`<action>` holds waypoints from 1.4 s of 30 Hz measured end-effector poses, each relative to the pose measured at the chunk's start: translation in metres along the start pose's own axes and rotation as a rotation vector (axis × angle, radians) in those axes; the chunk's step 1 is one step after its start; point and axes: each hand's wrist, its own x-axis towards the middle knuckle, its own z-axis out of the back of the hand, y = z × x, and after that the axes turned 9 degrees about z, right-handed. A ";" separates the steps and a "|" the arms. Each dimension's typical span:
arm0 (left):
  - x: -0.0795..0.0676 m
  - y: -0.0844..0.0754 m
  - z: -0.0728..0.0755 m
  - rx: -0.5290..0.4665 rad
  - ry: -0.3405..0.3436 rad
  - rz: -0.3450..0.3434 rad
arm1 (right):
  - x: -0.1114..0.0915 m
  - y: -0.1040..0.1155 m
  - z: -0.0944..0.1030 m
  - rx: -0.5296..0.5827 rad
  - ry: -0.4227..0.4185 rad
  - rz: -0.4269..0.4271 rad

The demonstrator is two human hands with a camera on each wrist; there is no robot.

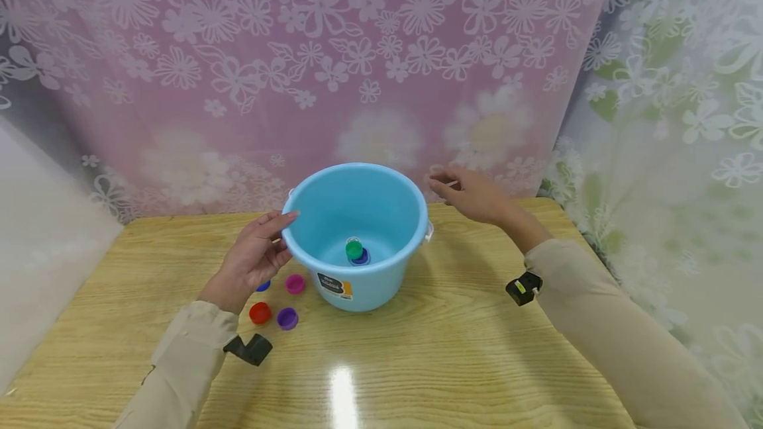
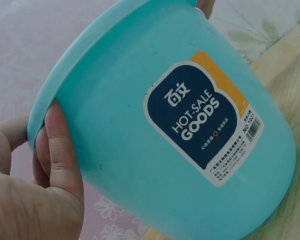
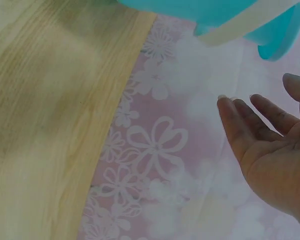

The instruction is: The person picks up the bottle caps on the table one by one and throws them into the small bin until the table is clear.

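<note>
A light blue plastic bucket [image 1: 372, 286] stands on the wooden table in the head view. At its left side my left hand [image 1: 253, 257] grips the rim, thumb over the edge and fingers under the lip, as the left wrist view shows beside the bucket's printed label [image 2: 200, 125]. My right hand [image 1: 473, 196] is raised beyond the right rim, apart from the bucket, its fingers loosely bent and holding nothing. A green cap [image 1: 354, 249] and a dark blue cap [image 1: 360, 258] lie on the bucket's floor.
Left of the bucket lie a pink cap [image 1: 295, 284], a red cap [image 1: 259, 313], a purple cap [image 1: 288, 318] and a blue cap [image 1: 264, 286] partly behind my left hand. A white bucket handle [image 3: 250, 22] hangs at the bucket's side. Flowered pink cloth [image 1: 369, 71] backs the table.
</note>
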 end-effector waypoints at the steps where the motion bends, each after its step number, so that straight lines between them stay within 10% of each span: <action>1: 0.000 0.000 0.000 -0.001 0.000 0.000 | 0.000 -0.001 -0.001 0.026 0.002 -0.002; 20: -0.003 0.000 0.001 -0.015 0.009 0.005 | -0.004 -0.003 -0.014 0.572 0.045 -0.032; 42: -0.002 0.000 -0.001 -0.020 0.002 -0.004 | 0.001 0.009 -0.010 0.791 0.100 -0.182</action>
